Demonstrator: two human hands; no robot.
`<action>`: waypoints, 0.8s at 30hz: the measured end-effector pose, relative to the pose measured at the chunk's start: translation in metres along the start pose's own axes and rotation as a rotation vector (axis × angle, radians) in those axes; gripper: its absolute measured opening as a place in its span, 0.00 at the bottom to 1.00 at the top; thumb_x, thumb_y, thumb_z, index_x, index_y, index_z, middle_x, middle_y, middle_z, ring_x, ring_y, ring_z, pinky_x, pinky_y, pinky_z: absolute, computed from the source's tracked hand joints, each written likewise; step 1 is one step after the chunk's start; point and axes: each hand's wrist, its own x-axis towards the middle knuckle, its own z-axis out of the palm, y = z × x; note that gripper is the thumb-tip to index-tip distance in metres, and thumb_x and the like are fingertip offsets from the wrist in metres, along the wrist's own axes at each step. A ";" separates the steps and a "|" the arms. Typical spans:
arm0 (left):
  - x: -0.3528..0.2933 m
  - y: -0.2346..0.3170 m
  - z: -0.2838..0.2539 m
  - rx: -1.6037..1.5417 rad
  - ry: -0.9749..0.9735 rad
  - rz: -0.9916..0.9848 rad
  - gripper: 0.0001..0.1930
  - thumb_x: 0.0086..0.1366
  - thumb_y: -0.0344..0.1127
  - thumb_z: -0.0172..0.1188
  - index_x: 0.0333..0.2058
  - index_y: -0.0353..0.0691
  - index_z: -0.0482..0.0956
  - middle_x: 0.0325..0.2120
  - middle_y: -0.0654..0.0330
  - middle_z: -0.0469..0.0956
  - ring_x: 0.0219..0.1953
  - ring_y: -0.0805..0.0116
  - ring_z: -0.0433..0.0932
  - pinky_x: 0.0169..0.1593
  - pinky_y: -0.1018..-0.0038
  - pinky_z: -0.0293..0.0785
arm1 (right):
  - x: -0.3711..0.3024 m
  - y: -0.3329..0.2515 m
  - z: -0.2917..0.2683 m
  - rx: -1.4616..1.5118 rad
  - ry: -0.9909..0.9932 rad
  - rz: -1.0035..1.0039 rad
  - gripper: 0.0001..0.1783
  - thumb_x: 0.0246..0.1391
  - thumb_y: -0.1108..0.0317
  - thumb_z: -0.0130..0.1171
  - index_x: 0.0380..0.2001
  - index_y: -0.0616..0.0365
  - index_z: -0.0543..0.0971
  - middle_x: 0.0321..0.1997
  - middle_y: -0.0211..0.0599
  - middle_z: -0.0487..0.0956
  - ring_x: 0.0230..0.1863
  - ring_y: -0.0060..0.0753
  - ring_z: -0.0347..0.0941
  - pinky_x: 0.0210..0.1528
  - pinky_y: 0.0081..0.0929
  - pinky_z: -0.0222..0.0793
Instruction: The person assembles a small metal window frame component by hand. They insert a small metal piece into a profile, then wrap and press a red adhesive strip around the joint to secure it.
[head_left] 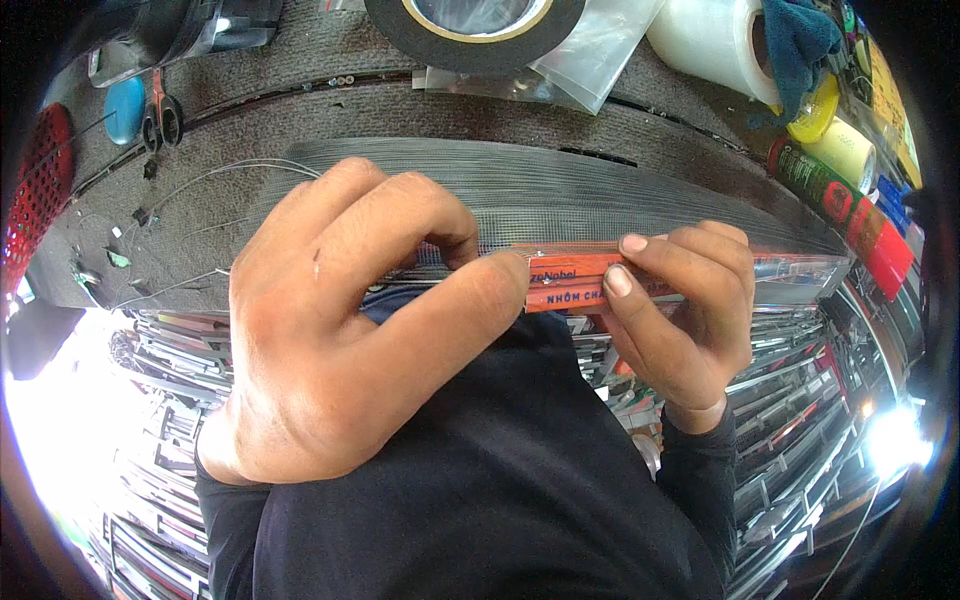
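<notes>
Mesh of fine dark-grey threads, stacked in long narrow pleats (500, 165), lies across a bench covered in coarse grey fabric (240, 118), spreading to both sides of the person's 2 hands. Along its near edge, in front of the person's body, sits a flat bright-orange strip with dark-blue print (568, 285).

The right hand (700, 330) grasps this strip in a pinch: the index fingertip rests at its upper edge and the thumb presses on the face, while the remaining fingers curl behind. The left hand (310, 300) is bent into a loose hook, with its thumb tip at the strip's left end and its index finger curled over the mesh; whether those 2 digits close on anything between them cannot be told. Just left of this hand, thin pale cords (225, 175) curve over the bench.

Beyond the mesh are a wide black tape roll with a tan inner ring (470, 55), flat clear plastic bags (600, 65) and a thick roll of whitish film (700, 45), with a dark-teal cloth (800, 45) hanging against its right end. At the far left, scissors with black handles (160, 107) lie beside a smooth blue oval object (125, 110), near a red perforated container (42, 190). At the right, a green-and-red cylinder (825, 190) lies tilted near the mesh.
</notes>
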 end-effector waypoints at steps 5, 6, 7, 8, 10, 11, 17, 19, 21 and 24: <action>0.000 -0.003 0.003 0.016 -0.005 0.000 0.17 0.46 0.29 0.83 0.37 0.38 0.90 0.34 0.56 0.83 0.34 0.57 0.80 0.36 0.64 0.75 | -0.003 0.001 0.001 -0.002 0.003 -0.005 0.21 0.46 0.74 0.84 0.46 0.50 0.92 0.52 0.39 0.91 0.44 0.39 0.83 0.40 0.40 0.77; 0.000 -0.003 0.004 0.018 -0.008 0.000 0.17 0.45 0.29 0.83 0.36 0.38 0.90 0.34 0.56 0.83 0.34 0.57 0.80 0.36 0.64 0.74 | -0.003 0.001 0.001 -0.004 0.006 -0.006 0.21 0.47 0.74 0.84 0.46 0.49 0.92 0.52 0.39 0.91 0.44 0.39 0.83 0.40 0.40 0.77; 0.000 -0.002 0.003 0.019 -0.018 -0.004 0.17 0.45 0.29 0.83 0.36 0.37 0.90 0.34 0.56 0.83 0.34 0.57 0.80 0.36 0.64 0.74 | -0.003 0.002 0.002 -0.004 0.010 -0.002 0.21 0.47 0.74 0.84 0.46 0.49 0.92 0.52 0.39 0.91 0.44 0.38 0.83 0.41 0.39 0.77; -0.001 -0.002 0.003 0.010 -0.021 -0.002 0.17 0.45 0.29 0.83 0.36 0.37 0.90 0.34 0.56 0.83 0.34 0.57 0.80 0.36 0.64 0.74 | -0.004 0.002 0.002 -0.002 0.006 0.002 0.21 0.47 0.74 0.84 0.46 0.49 0.92 0.52 0.39 0.91 0.44 0.38 0.83 0.41 0.39 0.77; -0.002 0.000 0.003 0.022 -0.027 -0.018 0.17 0.45 0.29 0.83 0.36 0.37 0.90 0.34 0.56 0.83 0.34 0.57 0.80 0.36 0.63 0.74 | -0.004 0.002 0.003 -0.005 0.011 0.002 0.21 0.46 0.74 0.84 0.46 0.49 0.92 0.53 0.39 0.91 0.44 0.38 0.83 0.41 0.39 0.77; -0.002 0.000 0.004 0.023 -0.025 -0.020 0.17 0.46 0.30 0.83 0.36 0.37 0.90 0.34 0.56 0.83 0.33 0.57 0.80 0.36 0.63 0.75 | -0.005 0.002 0.003 -0.001 0.007 0.001 0.21 0.46 0.74 0.84 0.46 0.49 0.92 0.53 0.39 0.91 0.44 0.38 0.83 0.41 0.39 0.77; -0.002 -0.002 0.008 0.002 0.015 -0.014 0.16 0.46 0.30 0.82 0.36 0.37 0.90 0.32 0.56 0.84 0.31 0.58 0.81 0.35 0.64 0.75 | -0.003 0.002 0.003 0.003 -0.016 -0.005 0.20 0.46 0.74 0.83 0.45 0.50 0.92 0.53 0.40 0.91 0.45 0.38 0.84 0.42 0.39 0.78; -0.002 -0.003 0.009 -0.010 0.033 -0.011 0.16 0.46 0.30 0.82 0.35 0.36 0.90 0.32 0.57 0.84 0.31 0.58 0.82 0.34 0.65 0.75 | -0.001 0.001 0.002 0.003 -0.023 -0.011 0.20 0.46 0.73 0.83 0.45 0.51 0.93 0.53 0.42 0.92 0.45 0.39 0.84 0.42 0.39 0.78; -0.003 -0.002 0.011 -0.028 0.044 -0.016 0.15 0.47 0.29 0.82 0.35 0.36 0.90 0.32 0.57 0.85 0.31 0.59 0.83 0.34 0.65 0.76 | 0.001 0.000 -0.001 0.006 -0.047 -0.019 0.19 0.46 0.73 0.83 0.44 0.52 0.93 0.52 0.43 0.92 0.45 0.39 0.84 0.42 0.39 0.78; -0.006 0.000 0.012 -0.063 0.039 -0.039 0.15 0.48 0.30 0.83 0.35 0.36 0.90 0.32 0.57 0.86 0.31 0.58 0.83 0.34 0.65 0.77 | 0.002 -0.003 -0.002 0.006 -0.072 -0.021 0.18 0.46 0.73 0.83 0.44 0.53 0.93 0.52 0.44 0.92 0.46 0.40 0.84 0.42 0.39 0.79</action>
